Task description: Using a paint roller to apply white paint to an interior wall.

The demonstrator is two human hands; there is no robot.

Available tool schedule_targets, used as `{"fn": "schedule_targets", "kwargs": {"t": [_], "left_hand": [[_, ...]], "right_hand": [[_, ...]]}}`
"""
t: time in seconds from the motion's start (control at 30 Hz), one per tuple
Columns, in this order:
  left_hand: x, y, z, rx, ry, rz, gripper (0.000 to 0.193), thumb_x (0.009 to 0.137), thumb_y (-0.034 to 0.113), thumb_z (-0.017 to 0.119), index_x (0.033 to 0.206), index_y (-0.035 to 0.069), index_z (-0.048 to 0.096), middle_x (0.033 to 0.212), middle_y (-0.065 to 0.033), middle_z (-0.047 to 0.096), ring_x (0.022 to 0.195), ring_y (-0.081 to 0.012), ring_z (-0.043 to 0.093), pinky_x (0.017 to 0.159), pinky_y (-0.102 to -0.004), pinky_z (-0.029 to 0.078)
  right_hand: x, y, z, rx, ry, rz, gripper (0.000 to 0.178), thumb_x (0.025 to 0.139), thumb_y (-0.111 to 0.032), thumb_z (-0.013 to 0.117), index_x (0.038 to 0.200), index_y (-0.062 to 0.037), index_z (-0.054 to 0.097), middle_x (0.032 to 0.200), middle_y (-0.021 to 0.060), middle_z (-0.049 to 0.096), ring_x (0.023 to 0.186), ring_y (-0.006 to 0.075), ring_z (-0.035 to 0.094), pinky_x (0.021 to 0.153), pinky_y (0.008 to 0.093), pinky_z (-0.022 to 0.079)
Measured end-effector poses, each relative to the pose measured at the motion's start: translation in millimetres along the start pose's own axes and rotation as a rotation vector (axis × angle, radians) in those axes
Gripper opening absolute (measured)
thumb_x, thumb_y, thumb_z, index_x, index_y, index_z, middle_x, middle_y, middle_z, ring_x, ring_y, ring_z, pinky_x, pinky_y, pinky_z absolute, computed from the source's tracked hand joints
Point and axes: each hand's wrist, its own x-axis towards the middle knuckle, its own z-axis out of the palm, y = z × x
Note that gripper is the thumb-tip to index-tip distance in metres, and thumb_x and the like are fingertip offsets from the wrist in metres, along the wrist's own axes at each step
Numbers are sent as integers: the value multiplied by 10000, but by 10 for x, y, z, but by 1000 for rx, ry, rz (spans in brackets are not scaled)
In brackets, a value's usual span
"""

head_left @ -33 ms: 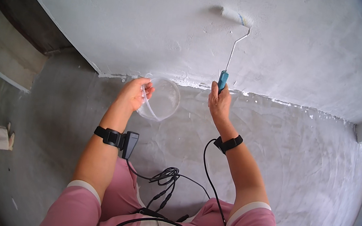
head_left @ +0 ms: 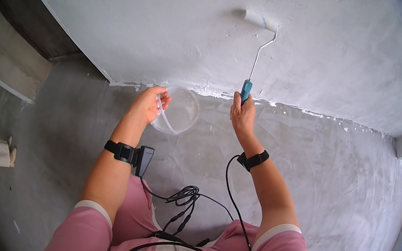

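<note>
Right hand [head_left: 242, 115] grips the blue handle of a paint roller [head_left: 261, 21] pressed against the wall [head_left: 122, 27], left hand [head_left: 148, 104] clasps a clear plastic bucket [head_left: 178, 111] by its rim; the wall appears largely coated white, lower edge ragged and seemingly unfinished.

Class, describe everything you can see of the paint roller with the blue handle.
The paint roller with the blue handle has a short white sleeve, a thin bent metal rod and a blue grip. The right hand clasps the grip from below, holding it nearly upright. Its sleeve lies pressed against the white-painted wall, up above the hand.
</note>
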Motion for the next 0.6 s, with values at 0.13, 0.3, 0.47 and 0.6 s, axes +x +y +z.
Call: {"fn": "schedule_targets", "kwargs": {"t": [0.13,0.3,0.47,0.6], "left_hand": [[-4,10,-3,-27,1,0,152,842,108,633,958,43,558,856,-72,609,763,-206,631,650,-316,488],[-15,14,3,-7,-22,0,123,840,136,652,923,79,581,826,-37,603,788,-179,606,714,-308,481],[-40,25,17,-29,-3,-3,126,838,131,652,922,72,580,831,-43,603,791,-183,606,720,-308,481],[-77,25,42,-27,-12,3,138,832,121,656,926,59,578,841,-56,603,789,-190,605,714,-314,484]], "right_hand": [[-168,435,95,-84,-17,32,339,939,-297,553,890,35,504,670,254,573,629,458,544,589,461,436],[-499,905,86,-335,-82,115,385,910,-323,571,900,59,530,717,300,582,741,493,573,629,502,440],[-636,992,117,-291,-137,215,397,899,-329,578,817,58,546,702,300,573,738,491,572,625,506,440],[-639,765,132,-286,-17,19,355,895,-288,591,801,50,541,676,275,564,663,480,554,584,468,443]]}}
